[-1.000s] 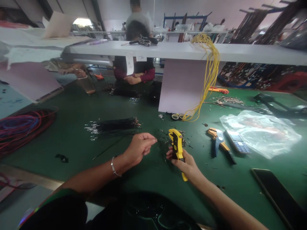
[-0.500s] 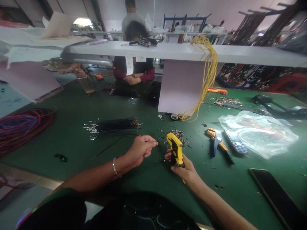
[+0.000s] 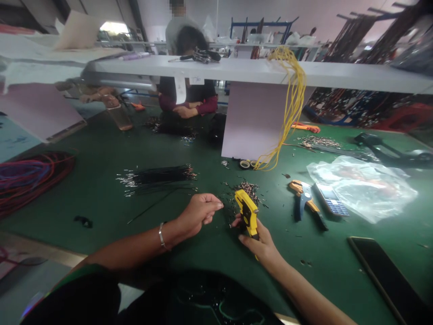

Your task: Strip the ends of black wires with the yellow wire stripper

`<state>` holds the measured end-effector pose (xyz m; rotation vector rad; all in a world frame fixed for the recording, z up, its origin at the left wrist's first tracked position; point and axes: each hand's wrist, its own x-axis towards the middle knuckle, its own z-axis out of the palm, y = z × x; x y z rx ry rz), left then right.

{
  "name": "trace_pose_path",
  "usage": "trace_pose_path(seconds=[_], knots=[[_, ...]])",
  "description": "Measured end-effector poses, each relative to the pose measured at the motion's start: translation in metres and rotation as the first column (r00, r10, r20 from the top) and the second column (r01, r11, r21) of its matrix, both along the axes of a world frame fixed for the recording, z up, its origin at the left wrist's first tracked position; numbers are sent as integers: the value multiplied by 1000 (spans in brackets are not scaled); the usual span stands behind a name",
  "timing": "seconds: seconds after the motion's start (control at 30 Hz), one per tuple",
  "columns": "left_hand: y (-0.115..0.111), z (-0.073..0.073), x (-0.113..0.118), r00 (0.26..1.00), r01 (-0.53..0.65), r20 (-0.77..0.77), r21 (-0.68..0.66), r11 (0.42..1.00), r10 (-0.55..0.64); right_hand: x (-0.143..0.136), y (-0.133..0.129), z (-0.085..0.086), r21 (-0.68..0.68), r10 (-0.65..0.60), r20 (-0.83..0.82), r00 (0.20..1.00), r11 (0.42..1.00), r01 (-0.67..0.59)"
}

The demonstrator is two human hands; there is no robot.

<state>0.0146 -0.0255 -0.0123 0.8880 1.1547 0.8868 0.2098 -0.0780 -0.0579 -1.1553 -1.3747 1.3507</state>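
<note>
My right hand (image 3: pixel 262 239) is wrapped round a yellow and black wire stripper (image 3: pixel 247 212), its head pointing up and away from me. To its left, my left hand (image 3: pixel 202 212) is closed in a pinch, thumb against forefinger. Whatever sits between those fingertips is too small to make out. Just beyond the stripper lies a pile of small cut wire pieces (image 3: pixel 248 190). Behind my left hand is a bundle of black wires (image 3: pixel 162 175) with bright ends, and a single black wire (image 3: pixel 149 209) lies slantwise in front of it.
An orange and blue hand tool (image 3: pixel 305 198), a keypad phone (image 3: pixel 329 198), a clear plastic bag (image 3: pixel 365 189) and a dark smartphone (image 3: pixel 385 271) lie at right. Yellow wires (image 3: pixel 291 108) hang from the white shelf (image 3: pixel 237 70). Red and blue cable coils (image 3: pixel 30 176) lie left. A person (image 3: pixel 187 95) sits opposite.
The whole view has shifted slightly. Both hands keep almost the same place and grip, and the wire stripper stays in my right hand.
</note>
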Motion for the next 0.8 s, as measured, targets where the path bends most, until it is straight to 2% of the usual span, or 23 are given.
trace_pose_path(seconds=[0.23,0.47,0.67,0.8], knots=[[0,-5,1,1000,12,-6,-13,1000,-12,-2,-2,-3,34,-22,63,998,999,20],[-1,-4,4,997,83,-4,-40,996,-83,0,-3,-5,68,-7,102,995,998,0],[-2,-4,3,991,111,-76,-3,994,-111,0,-3,-9,77,-30,40,999,997,27],[-4,-8,3,981,142,-140,29,989,-136,-1,-4,-3,33,-12,-93,996,999,15]])
